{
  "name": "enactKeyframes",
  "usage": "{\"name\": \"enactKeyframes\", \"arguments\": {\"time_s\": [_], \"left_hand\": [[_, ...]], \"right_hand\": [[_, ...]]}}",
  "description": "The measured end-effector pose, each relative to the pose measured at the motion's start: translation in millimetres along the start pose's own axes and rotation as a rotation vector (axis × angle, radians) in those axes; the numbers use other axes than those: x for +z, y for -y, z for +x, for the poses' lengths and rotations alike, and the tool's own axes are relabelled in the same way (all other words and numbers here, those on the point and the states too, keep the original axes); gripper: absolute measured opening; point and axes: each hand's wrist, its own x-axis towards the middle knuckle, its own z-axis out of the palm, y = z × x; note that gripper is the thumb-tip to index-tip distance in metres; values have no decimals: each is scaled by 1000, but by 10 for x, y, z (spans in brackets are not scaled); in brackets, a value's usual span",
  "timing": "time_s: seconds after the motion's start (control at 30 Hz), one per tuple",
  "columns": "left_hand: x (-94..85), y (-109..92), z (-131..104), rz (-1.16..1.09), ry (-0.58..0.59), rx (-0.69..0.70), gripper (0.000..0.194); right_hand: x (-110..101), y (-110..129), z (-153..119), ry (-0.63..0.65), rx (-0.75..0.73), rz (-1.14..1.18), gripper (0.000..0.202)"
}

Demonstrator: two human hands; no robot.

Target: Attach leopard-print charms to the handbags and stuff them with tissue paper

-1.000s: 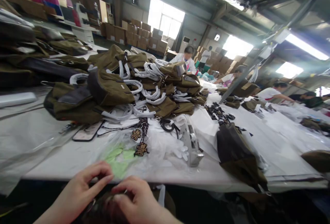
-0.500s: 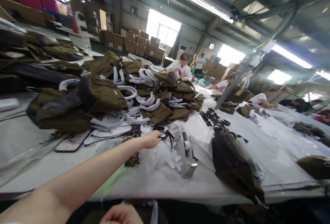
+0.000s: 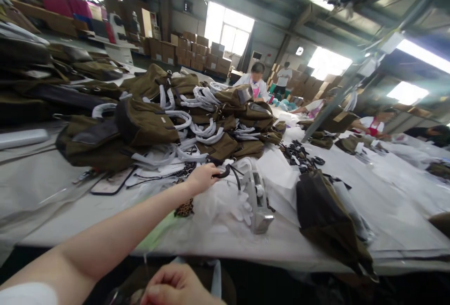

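Left hand [image 3: 203, 179] closed on black strap [image 3: 225, 173]: dark, thick, bent into curve, thin tail trailing right. Strap just left of grey metal tape dispenser [image 3: 259, 202], near side of olive bag pile [image 3: 147, 124]. Right hand [image 3: 174, 285] nearest, fingers curled; grip blurred, cannot tell.

Pale worktable [image 3: 59, 227], heaped olive bags [image 3: 147, 124], phone [image 3: 111, 182], metal dispenser [image 3: 259, 202], dark straps [image 3: 298, 152], separate bag [image 3: 326, 216] at right
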Motion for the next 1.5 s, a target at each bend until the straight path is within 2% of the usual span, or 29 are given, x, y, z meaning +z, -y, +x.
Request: {"name": "enactKeyframes", "arguments": {"time_s": [0.13,0.23,0.33,0.4,0.47,0.53,0.63,0.7,0.77,0.83,0.97,1.03,1.13,1.2,1.27,1.33,1.43,1.5], "left_hand": [[-500,254,-602,-106,-195,45,27],[-734,433,-1073,-199,-245,-9,27],[-771,615,-1426,-328,-247,-107,28],[-726,754,-1576,-502,-281,-238,32],[-681,898,-1672,-694,-357,-397,38],[-676,1034,-1735,-789,-479,-484,41],[-756,1186,-1808,-705,-657,-424,36],[-820,1233,-1855,-588,-693,-360,29],[-835,1233,-1895,-484,-660,-323,23],[-765,1198,-1916,-365,-566,-282,20],[-391,1089,-1887,-225,-315,-188,33],[-177,1038,-1866,-232,-232,-161,42],[21,980,-1882,-230,-183,-156,62],[49,957,-1944,-206,-228,-174,67],[26,934,-2051,-172,-303,-212,60],[-3,893,-2188,-146,-324,-253,45],[10,787,-2382,-123,-177,-216,28],[63,712,-2458,-106,-55,-147,25]], "right_hand": [[62,-10,-56,-19,-28,34,51],[77,-57,-74,6,-58,-5,46],[100,-87,-83,39,-69,-99,43],[132,-100,-90,45,-82,-117,43],[172,-112,-99,44,-87,-109,44],[214,-127,-107,40,-79,-112,45],[262,-158,-107,31,-84,-128,45],[282,-179,-99,20,-97,-127,47],[295,-194,-90,16,-100,-129,48],[306,-199,-82,21,-99,-146,48],[322,-187,-69,8,-81,-184,47],[320,-180,-66,-15,-86,-181,45],[295,-177,-63,-45,-99,-165,42],[266,-183,-57,-55,-104,-150,40],[232,-194,-41,-70,-112,-131,38],[207,-208,-16,-89,-112,-111,38],[198,-221,24,-122,-104,-93,39],[212,-223,40,-135,-103,-85,40]]}}
